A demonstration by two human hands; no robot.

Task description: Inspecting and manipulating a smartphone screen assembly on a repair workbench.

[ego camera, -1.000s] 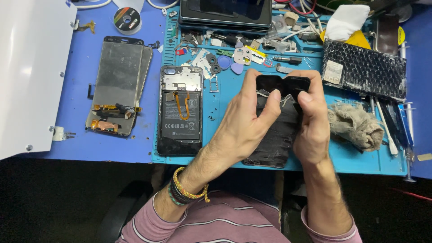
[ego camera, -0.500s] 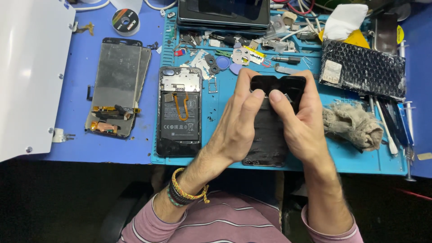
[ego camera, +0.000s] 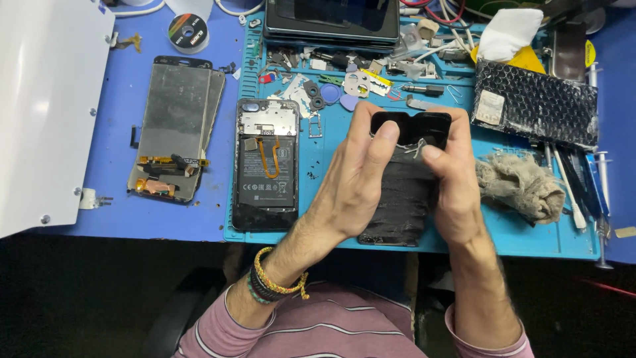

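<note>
Both of my hands hold a black phone screen panel (ego camera: pixel 405 199) over the teal work mat (ego camera: pixel 517 232). My left hand (ego camera: pixel 354 179) grips its left side, thumb and forefinger at the top edge. My right hand (ego camera: pixel 454 182) grips the right side, and its fingertips pinch a thin pale strip near the panel's top. To the left lies an opened phone body (ego camera: pixel 266 166) with its battery and an orange flex cable showing.
A removed display with flex cables (ego camera: pixel 175 129) lies on the blue mat at left, beside a white panel (ego camera: pixel 46 113). A tape roll (ego camera: pixel 188 30), small parts, a grey rag (ego camera: pixel 517 185), a black bubble bag (ego camera: pixel 536 103) and tools at right surround the hands.
The hands shifted slightly on the panel's top edge, and the fingertips now pinch a pale strip there. The panel stays in the same place.
</note>
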